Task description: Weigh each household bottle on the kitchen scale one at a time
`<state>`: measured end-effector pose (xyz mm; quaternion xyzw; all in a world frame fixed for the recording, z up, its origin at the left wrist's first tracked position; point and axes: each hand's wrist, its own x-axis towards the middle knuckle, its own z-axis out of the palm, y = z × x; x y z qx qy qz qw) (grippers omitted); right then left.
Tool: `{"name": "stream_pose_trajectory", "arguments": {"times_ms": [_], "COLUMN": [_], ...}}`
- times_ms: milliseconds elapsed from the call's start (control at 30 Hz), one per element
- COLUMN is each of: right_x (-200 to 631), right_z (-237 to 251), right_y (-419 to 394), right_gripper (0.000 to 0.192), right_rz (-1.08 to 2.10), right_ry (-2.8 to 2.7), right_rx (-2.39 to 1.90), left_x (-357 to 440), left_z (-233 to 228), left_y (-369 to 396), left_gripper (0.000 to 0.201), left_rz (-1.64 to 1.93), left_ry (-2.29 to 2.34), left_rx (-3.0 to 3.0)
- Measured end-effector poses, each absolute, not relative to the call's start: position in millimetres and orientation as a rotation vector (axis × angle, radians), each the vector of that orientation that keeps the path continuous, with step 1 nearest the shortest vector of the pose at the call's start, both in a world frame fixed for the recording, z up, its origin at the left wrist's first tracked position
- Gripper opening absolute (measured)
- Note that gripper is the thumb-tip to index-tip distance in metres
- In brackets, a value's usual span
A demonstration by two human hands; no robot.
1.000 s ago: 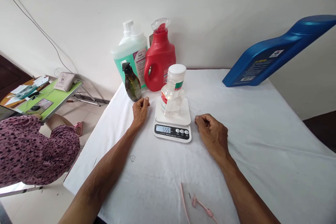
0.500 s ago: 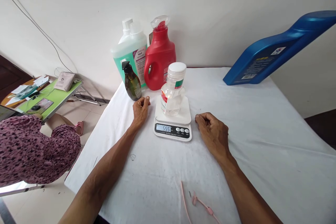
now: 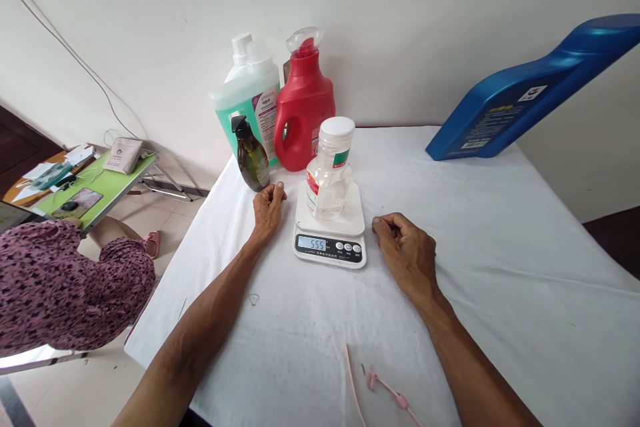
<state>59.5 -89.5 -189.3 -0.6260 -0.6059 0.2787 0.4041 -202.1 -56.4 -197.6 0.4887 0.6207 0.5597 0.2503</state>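
Note:
A clear plastic bottle point(image 3: 330, 180) with a white lid stands upright on a white digital kitchen scale point(image 3: 329, 260), whose display reads 555. My left hand point(image 3: 269, 210) rests closed on the cloth just left of the scale, near a dark green pump bottle point(image 3: 253, 159). To the scale's right, my right hand point(image 3: 406, 247) lies with its fingers curled in, apart from the scale. Neither hand appears to hold anything.
Behind the scale are a red detergent jug point(image 3: 306, 107) and a green liquid jug point(image 3: 250, 100). A blue bottle point(image 3: 510, 103) leans outward at the right. Pink cord point(image 3: 385, 387) lies at the front of the white cloth point(image 3: 500, 320). A person in patterned clothing point(image 3: 75, 287) sits at the left by a green table point(image 3: 95, 197).

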Motion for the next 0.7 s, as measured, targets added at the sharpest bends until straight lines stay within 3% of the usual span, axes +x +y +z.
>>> {"name": "stream_pose_trajectory", "arguments": {"times_ms": [200, 367, 600, 700], "right_x": [60.7, 61.4, 61.8, 62.8], "right_z": [-191.1, -188.7, -184.5, -185.8], "right_y": [-88.4, -88.6, -90.7, -90.3], "right_gripper": [0.033, 0.034, 0.034, 0.033], "right_rz": [0.699, 0.738, 0.757, 0.763], "right_ry": [-1.529, -1.500, -1.499, -1.498], "right_rx": [-1.585, -1.590, -1.560, -1.548], "left_x": [-199.7, -189.9, -148.1, -134.4], "left_z": [-195.5, -164.7, -130.3, -134.5], "left_y": [-58.7, -74.9, -81.7, -72.8], "left_gripper": [0.061, 0.059, 0.105, 0.092], "left_rz": [1.518, 1.697, 1.518, 1.540], "left_ry": [1.686, 1.494, 1.261, 1.345], "left_rx": [1.268, 1.491, 1.810, 1.774]}}
